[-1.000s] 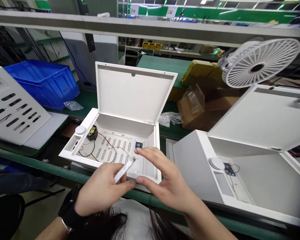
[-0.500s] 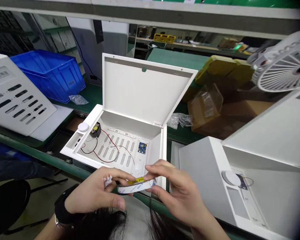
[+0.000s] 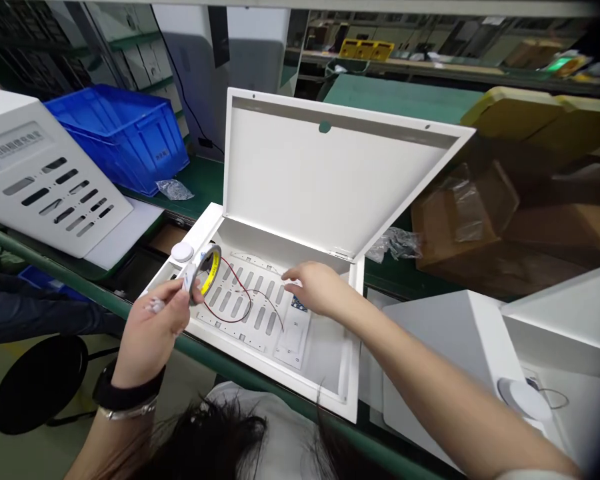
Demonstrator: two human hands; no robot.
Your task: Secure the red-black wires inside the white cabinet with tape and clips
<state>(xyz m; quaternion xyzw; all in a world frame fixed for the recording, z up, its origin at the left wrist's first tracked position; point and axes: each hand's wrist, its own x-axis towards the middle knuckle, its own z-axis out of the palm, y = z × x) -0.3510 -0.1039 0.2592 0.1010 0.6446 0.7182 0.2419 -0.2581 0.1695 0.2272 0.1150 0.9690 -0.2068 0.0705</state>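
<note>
the left hand point(image 3: 153, 323) grips one tape roll point(image 3: 203, 272) upright over the left edge of the open white box point(image 3: 330, 180); yellow lettering inside the roll is unreadable. the right hand point(image 3: 315, 287), fingers loosely spread, holds nothing, resting inside the box by two red wires point(image 3: 240, 300).

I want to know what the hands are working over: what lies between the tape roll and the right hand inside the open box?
In the head view, red wires loop over the slotted plate between the tape roll and right hand.
</note>
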